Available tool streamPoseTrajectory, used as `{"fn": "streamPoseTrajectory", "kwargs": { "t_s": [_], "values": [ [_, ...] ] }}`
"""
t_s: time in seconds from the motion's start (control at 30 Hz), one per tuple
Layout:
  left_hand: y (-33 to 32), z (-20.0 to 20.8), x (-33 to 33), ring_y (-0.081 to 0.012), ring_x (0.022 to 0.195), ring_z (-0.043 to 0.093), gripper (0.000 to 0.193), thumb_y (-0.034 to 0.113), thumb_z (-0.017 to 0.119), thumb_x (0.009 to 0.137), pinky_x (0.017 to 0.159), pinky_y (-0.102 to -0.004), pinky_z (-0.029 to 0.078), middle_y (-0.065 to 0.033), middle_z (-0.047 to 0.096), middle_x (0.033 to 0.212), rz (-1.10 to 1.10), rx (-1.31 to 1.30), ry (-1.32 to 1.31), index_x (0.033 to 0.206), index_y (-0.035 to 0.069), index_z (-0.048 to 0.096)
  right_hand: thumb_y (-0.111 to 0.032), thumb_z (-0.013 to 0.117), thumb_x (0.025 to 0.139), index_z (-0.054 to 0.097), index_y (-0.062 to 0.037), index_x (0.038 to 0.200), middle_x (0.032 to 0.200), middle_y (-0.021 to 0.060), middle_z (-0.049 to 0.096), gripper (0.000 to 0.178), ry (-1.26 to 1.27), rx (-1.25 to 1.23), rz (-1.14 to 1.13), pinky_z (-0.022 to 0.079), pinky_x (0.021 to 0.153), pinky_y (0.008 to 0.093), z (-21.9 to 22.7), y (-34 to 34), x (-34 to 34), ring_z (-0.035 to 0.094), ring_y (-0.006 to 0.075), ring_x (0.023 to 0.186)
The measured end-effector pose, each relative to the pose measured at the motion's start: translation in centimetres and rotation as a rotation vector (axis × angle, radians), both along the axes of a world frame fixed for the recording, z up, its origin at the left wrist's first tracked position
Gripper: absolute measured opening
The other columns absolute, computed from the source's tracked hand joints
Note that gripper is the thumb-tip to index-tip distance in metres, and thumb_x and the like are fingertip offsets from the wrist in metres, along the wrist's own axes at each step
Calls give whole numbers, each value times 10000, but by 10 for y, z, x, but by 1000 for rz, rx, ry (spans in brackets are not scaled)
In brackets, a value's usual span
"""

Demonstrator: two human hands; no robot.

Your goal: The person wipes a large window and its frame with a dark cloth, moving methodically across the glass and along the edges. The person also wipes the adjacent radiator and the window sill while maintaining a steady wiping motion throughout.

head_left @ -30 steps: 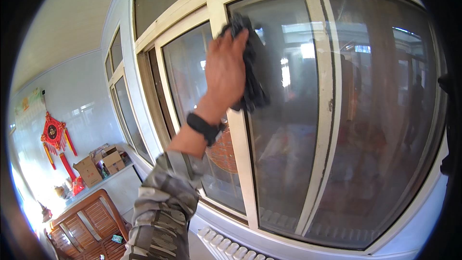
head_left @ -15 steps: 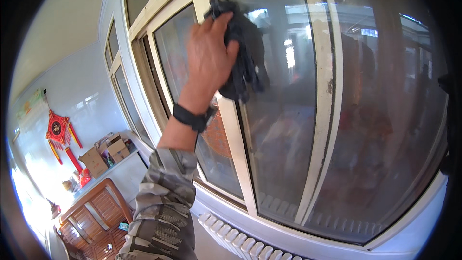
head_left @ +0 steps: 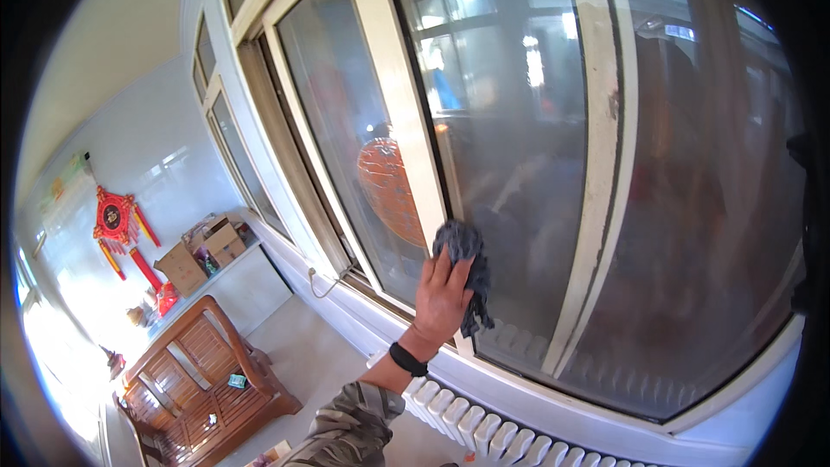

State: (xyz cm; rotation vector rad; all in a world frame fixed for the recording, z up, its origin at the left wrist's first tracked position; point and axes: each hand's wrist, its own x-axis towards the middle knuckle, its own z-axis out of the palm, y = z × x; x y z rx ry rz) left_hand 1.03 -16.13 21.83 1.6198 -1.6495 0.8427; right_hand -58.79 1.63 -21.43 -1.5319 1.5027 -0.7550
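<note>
My left hand (head_left: 442, 301) presses a crumpled dark grey cloth (head_left: 474, 252) against the lower part of a sliding window. Its fingers are bent over the cloth, which hangs down past the thumb side. Cloth and fingers lie where the cream upright frame bar (head_left: 406, 91) meets the glass pane (head_left: 519, 182). The pane looks hazy and carries bright reflections. A black band (head_left: 408, 359) circles my wrist, below it a camouflage sleeve. My right hand is out of the picture.
Under the sill runs a white ribbed radiator (head_left: 471, 424). To the left stand a wooden bench (head_left: 203, 389) and a white counter (head_left: 259, 285) with cardboard boxes (head_left: 181, 270). A red hanging ornament (head_left: 113, 216) is on the wall. A thin cord (head_left: 324, 285) loops off the sill.
My left hand has moved the cloth down, from the upper part of the window to near the bottom, beside the same upright bar. The view has shifted slightly.
</note>
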Motion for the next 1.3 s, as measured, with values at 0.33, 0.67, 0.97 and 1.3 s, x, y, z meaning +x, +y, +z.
{"fn": "streamPoseTrajectory", "kwargs": {
  "t_s": [0.33,0.67,0.97,1.3],
  "values": [
    [51,-191,-45,-221,1183,746,587,-74,687,926,1036,-343,599,-130,766,1367,-379,442,1210,1503,32,689,-326,669,1149,650,-28,1497,1444,125,708,458,-87,20,43,531,1115,446,74,-29,40,660,274,1312],
    [42,-131,-158,-359,1393,653,475,77,631,1040,1226,-556,477,-184,724,1434,-886,714,1307,1513,50,648,-438,495,1211,379,-127,1742,1678,117,504,626,-1480,254,244,463,1232,409,314,-100,271,536,255,1503],
    [74,-42,-91,-393,1567,481,780,60,886,906,1288,-473,393,-199,556,1645,-882,500,778,1622,116,582,-336,786,1048,697,-58,1327,1066,81,758,404,-1177,-273,-207,586,777,329,406,-131,296,716,183,886],
    [77,22,-28,-390,1221,751,399,-8,817,941,1035,-435,604,-186,774,1338,-722,245,566,1333,22,750,-349,965,891,697,-44,1429,1296,142,738,674,-49,-1950,-526,557,1055,408,733,-291,274,711,307,1198]
  ]
}}
